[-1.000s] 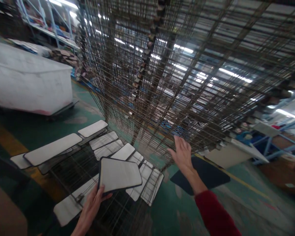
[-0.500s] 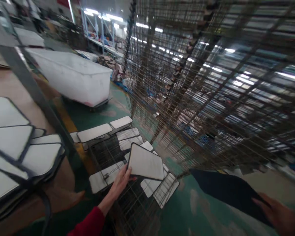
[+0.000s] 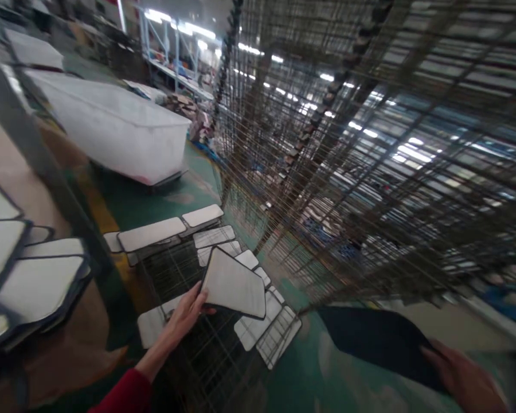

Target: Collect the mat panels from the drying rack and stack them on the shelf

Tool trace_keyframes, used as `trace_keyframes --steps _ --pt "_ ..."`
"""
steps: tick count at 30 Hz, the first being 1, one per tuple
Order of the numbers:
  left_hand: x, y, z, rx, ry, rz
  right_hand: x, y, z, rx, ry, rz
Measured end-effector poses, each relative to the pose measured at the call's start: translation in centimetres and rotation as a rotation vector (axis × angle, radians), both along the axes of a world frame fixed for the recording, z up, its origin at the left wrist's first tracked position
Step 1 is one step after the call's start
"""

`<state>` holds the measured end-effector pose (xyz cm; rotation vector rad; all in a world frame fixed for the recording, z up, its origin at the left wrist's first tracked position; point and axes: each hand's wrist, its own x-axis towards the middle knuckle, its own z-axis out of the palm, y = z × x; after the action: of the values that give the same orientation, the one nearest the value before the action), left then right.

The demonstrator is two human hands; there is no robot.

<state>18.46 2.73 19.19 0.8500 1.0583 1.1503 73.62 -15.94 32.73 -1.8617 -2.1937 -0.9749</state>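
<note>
My left hand (image 3: pixel 188 310), in a red sleeve, grips the left edge of a white flat panel with dark edging (image 3: pixel 236 284). This panel is held tilted over a wire rack (image 3: pixel 172 272), where several similar white pieces (image 3: pixel 152 233) lie. At the lower right, my right hand (image 3: pixel 460 370) is closed on the end of a dark flat panel (image 3: pixel 378 341), its fingers partly behind it and blurred. Wire mesh shelves (image 3: pixel 292 143) rise tilted just beyond both hands.
On the left, a stack of white dark-edged panels (image 3: pixel 38 281) rests beside a grey metal post (image 3: pixel 51 155). A large white tub (image 3: pixel 120 126) on a wheeled base stands behind, on the green floor (image 3: pixel 198 172). Lit workbenches (image 3: pixel 184 83) run farther back.
The view has shifted slightly, so the rack, tub and both hands appear farther left. Each hand keeps hold of its panel; the panels' tilt looks much the same.
</note>
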Motion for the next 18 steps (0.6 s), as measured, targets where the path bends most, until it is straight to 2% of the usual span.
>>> trace_keyframes --steps 1,3,5,7,9,13,18 --pt "0.5 0.2 -0.3 0.009 0.006 -0.030 -1.9 -0.6 0.4 -0.012 -0.148 0.029" --pt "1.5 0.4 -0.9 0.023 0.019 -0.086 -6.0 -1.3 0.7 0.017 -0.293 -0.140" --pt "2.5 0.5 -1.5 0.025 0.028 -0.134 -9.6 -1.6 0.6 -0.008 -0.312 -0.198" --pt "3.4 0.5 -1.8 0.020 0.028 -0.165 -11.8 -1.9 0.2 -0.043 -0.273 -0.211" --pt "4.1 0.4 -1.7 0.011 0.018 -0.185 -12.6 -2.6 -0.5 -0.072 -0.236 -0.207" --pt "5.0 0.2 -1.2 -0.004 0.001 -0.213 -12.3 -3.7 -2.0 -0.116 -0.194 -0.176" --pt "5.4 0.0 -0.5 0.006 -0.026 -0.239 -12.7 -3.9 -3.8 -0.144 -0.179 -0.136"
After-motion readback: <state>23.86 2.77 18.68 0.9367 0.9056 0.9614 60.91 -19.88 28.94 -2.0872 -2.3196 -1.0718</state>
